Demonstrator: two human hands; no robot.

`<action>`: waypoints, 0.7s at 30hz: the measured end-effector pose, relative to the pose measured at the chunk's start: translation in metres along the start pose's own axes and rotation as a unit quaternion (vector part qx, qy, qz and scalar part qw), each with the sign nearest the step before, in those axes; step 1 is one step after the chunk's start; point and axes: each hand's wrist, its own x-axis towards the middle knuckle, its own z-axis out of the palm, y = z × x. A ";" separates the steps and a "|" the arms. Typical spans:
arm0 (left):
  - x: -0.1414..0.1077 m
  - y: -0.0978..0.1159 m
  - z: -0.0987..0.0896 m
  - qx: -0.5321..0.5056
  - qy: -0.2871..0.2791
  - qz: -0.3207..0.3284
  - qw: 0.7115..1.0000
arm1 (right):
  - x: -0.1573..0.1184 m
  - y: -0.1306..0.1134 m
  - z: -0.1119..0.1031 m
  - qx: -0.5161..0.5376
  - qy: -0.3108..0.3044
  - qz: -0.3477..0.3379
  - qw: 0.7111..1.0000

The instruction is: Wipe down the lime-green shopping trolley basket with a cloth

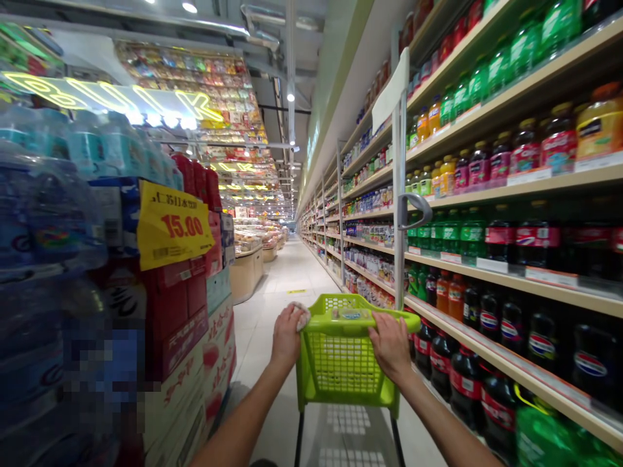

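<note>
The fingers of the left hand (287,334) curl closed around a crumpled white tissue (302,316) at the cart handle's end; those of the right hand (390,344) grip the handle (357,323). The lime-green shopping cart (341,366), latticed, stands upright in the aisle (285,266).

My single head view looks from above and behind the green cart (348,373), facing forward down the aisle (287,259), close to the cart's near handle edge.

Cart legs (298,440) (both) cut off below.
</note>
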 end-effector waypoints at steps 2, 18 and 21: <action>0.001 0.024 0.011 -0.035 -0.021 0.075 0.996 | -0.001 0.001 -0.001 -0.003 0.006 -0.002 1.000; 0.005 0.061 0.015 -0.048 -0.090 0.112 0.989 | -0.004 -0.002 0.003 0.003 0.026 -0.032 0.999; 0.001 0.034 0.001 -0.014 -0.082 0.093 0.992 | -0.005 0.005 0.002 0.008 0.029 -0.042 0.999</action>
